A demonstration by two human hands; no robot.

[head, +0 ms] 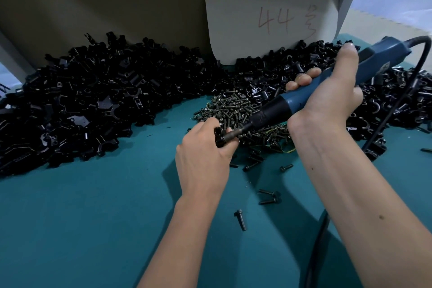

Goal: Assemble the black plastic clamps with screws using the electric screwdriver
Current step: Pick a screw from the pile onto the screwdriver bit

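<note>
Left hand grips black clamp just above teal counter. Right hand wrapped round blue electric screwdriver, bit tip against clamp. Screw pile just behind hands, loose screws nearer. Clamp heaps left and right along back. Card marked "44" upright behind.

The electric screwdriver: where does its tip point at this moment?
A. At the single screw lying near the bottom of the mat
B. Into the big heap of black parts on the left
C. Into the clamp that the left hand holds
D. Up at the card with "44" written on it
C: the right hand holds the blue electric screwdriver, and its tip meets the black clamp gripped by the left hand.
</note>
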